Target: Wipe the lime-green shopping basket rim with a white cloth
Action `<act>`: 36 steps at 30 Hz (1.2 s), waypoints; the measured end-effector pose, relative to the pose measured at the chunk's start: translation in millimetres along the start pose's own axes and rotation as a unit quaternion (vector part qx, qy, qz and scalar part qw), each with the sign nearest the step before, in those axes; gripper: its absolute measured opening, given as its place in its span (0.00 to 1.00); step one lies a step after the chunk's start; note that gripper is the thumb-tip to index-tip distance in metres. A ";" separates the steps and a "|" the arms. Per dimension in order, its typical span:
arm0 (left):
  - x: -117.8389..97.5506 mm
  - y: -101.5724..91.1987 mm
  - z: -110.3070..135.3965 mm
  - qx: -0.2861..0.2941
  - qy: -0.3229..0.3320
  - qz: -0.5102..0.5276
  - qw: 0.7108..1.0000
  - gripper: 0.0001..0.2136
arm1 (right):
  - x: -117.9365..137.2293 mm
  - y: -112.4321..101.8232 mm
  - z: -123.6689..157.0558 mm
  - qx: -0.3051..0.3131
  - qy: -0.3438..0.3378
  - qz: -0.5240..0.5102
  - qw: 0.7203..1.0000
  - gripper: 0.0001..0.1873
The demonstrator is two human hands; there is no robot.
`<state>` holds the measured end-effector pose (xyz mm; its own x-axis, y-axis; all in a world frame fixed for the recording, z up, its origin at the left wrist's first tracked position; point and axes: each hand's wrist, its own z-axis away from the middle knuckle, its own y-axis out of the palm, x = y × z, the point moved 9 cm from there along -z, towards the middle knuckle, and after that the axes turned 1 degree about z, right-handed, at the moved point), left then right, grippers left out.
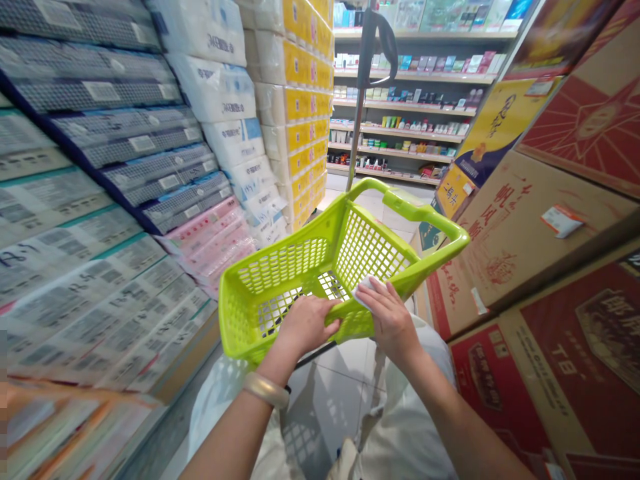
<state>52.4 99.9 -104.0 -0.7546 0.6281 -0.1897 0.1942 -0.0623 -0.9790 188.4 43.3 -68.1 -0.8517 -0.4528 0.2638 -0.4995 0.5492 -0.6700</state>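
Stacked tissue packs (100,200) fill the left half of the frame, wrapped in grey, white, pink and yellow. Red and brown cardboard boxes (525,227) with printed characters take up the right side. Between them, at the centre, a lime-green plastic basket (280,267) is held up above the tiled floor (330,393), tilted with its open top toward the camera and its handle at the far upper right. Store shelves (410,107) of small goods run across the upper middle, behind a dark pole (360,87).

The left hand (305,323), just below centre, has its grip closed over the basket's near rim, fingers curled inside. Right beside it, the right hand (390,320) has its grip folded down on a small white cloth (364,288), which it presses against the basket's near wall. A pale bangle (265,389) circles the left wrist.
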 end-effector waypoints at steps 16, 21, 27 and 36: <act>3.2 -3.0 -0.2 0.006 0.005 0.006 1.000 0.15 | -23.0 -25.6 -0.6 -0.074 0.046 0.040 0.995 0.24; 4.5 -3.0 -0.8 0.011 0.005 0.003 1.000 0.15 | -21.9 -24.5 -2.4 -0.059 0.028 0.039 0.997 0.23; 3.6 -5.0 -0.3 0.010 0.003 0.012 1.000 0.15 | -23.6 -23.8 -3.0 -0.032 0.016 0.028 0.999 0.24; 7.7 -2.5 -2.3 0.013 0.019 0.023 0.999 0.14 | -31.6 -30.9 -9.1 -0.022 0.015 0.046 0.999 0.23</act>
<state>47.5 106.8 -102.8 -0.7207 0.6534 -0.2316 0.2116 -0.1107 -0.9711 229.4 47.1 -49.3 -0.8986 -0.3775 0.2236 -0.4244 0.6189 -0.6609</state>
